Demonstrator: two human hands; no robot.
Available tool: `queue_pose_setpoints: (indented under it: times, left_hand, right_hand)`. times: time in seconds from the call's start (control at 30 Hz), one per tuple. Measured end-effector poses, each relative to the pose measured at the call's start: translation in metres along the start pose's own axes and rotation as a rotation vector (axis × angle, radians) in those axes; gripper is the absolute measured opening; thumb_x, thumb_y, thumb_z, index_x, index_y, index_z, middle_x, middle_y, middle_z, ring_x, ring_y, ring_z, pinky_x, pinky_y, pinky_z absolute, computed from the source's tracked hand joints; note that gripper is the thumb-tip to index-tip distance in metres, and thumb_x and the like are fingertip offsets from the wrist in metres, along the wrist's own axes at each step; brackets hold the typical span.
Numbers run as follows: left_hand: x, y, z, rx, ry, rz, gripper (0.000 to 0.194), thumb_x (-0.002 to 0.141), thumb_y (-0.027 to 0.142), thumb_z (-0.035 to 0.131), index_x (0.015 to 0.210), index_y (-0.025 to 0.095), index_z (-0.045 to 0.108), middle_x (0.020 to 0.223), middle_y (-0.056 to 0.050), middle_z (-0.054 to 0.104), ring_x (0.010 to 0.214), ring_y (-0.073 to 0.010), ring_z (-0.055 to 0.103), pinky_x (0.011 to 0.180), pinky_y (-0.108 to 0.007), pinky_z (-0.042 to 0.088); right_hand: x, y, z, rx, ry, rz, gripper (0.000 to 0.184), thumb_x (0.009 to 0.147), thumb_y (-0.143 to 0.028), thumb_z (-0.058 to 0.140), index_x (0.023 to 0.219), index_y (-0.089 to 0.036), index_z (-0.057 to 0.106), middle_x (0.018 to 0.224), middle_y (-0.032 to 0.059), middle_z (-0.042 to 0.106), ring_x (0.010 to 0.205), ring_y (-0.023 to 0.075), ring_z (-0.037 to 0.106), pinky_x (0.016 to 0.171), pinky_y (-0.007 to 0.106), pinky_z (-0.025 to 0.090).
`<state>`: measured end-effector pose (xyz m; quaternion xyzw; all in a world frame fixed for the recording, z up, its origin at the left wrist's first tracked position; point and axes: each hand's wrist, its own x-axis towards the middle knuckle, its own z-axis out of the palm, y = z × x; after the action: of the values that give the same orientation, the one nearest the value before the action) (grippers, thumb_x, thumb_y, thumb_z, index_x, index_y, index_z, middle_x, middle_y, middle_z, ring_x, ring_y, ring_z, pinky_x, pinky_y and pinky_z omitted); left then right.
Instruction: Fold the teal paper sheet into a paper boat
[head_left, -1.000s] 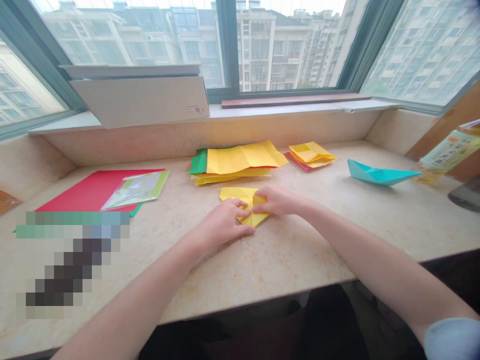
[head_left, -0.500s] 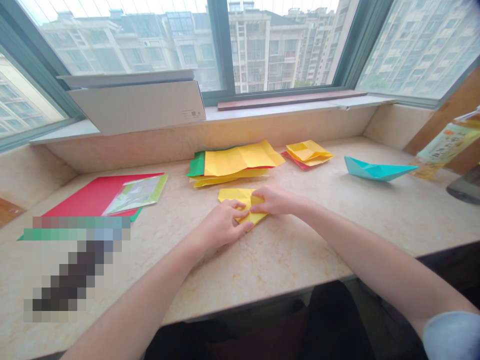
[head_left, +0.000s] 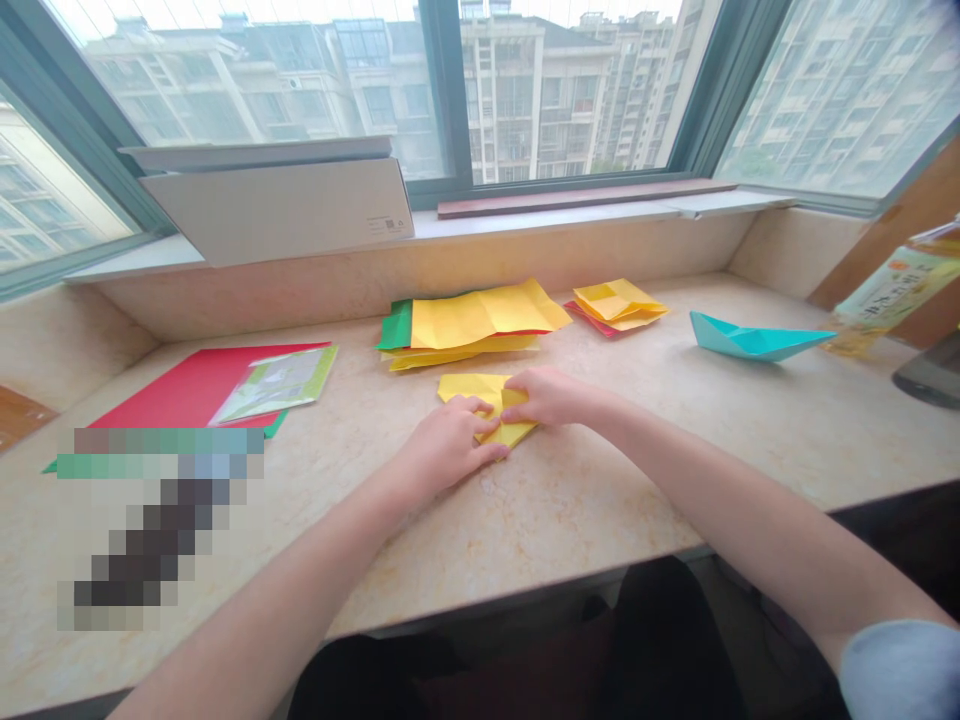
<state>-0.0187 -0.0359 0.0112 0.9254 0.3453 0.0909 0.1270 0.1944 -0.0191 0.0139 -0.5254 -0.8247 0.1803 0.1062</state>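
Note:
A partly folded sheet of yellow origami paper (head_left: 474,386) lies on the stone counter between my hands, its point towards me. My left hand (head_left: 450,440) holds its left and near side, with the fingertips on the folds and the thumb at the lower edge. From the right, my right hand (head_left: 551,397) grips a folded flap near the middle between thumb and fingers. The fingertips of both hands almost meet at the centre crease. Parts of the paper are covered by my fingers.
Behind lies a stack of yellow, green and red folded papers (head_left: 487,312). To its right are smaller folded pieces (head_left: 619,300), a turquoise paper boat (head_left: 757,338) and a bottle (head_left: 896,280). Red sheets (head_left: 172,385) under a plastic packet (head_left: 281,380) lie left. A white box (head_left: 277,210) stands on the sill.
The view has shifted very slightly. My left fingers have moved a little on the yellow paper; my right hand keeps its grip in nearly the same place.

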Motion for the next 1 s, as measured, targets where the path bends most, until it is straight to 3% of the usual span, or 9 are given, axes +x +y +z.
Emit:
queue_pose_setpoints:
  times: [0.17, 0.37, 0.5, 1.0]
  left_hand:
    - [-0.002, 0.0, 0.002, -0.001, 0.015, -0.02, 0.041, 0.088, 0.049, 0.061, 0.117, 0.024, 0.072, 0.13, -0.012, 0.062, 0.116, -0.0299, 0.059, 0.099, -0.043, 0.046]
    - [-0.004, 0.002, 0.003, 0.006, 0.046, -0.026, 0.042, 0.087, 0.049, 0.061, 0.117, 0.023, 0.071, 0.127, -0.012, 0.064, 0.114, -0.0301, 0.06, 0.098, -0.042, 0.047]
    - [-0.006, 0.004, 0.006, 0.025, 0.092, -0.014, 0.037, 0.093, 0.045, 0.051, 0.11, 0.023, 0.075, 0.123, -0.012, 0.066, 0.111, -0.0282, 0.061, 0.096, -0.041, 0.048]
    - [-0.008, 0.013, 0.009, 0.087, 0.111, -0.027, 0.038, 0.095, 0.041, 0.046, 0.11, 0.02, 0.074, 0.122, -0.012, 0.068, 0.115, -0.0313, 0.059, 0.093, -0.045, 0.051]
  right_hand:
    - [-0.001, 0.003, 0.007, 0.099, 0.043, 0.061, 0.036, 0.075, -0.055, 0.07, 0.082, -0.019, 0.065, 0.079, 0.0032, 0.069, 0.069, 0.0169, 0.058, 0.056, 0.026, 0.033]
    - [-0.003, 0.01, 0.019, 0.217, 0.147, 0.11, 0.047, 0.07, -0.048, 0.076, 0.106, -0.021, 0.063, 0.1, 0.0055, 0.07, 0.089, 0.0223, 0.063, 0.07, 0.028, 0.043]
    - [-0.006, 0.011, 0.022, 0.258, 0.174, 0.094, 0.043, 0.072, -0.044, 0.075, 0.106, -0.02, 0.063, 0.105, 0.0059, 0.069, 0.095, 0.0229, 0.063, 0.078, 0.031, 0.045]
    - [-0.009, 0.017, 0.03, 0.182, 0.215, -0.018, 0.037, 0.079, -0.04, 0.071, 0.107, -0.017, 0.066, 0.107, 0.0104, 0.068, 0.099, 0.0267, 0.063, 0.087, 0.037, 0.048]
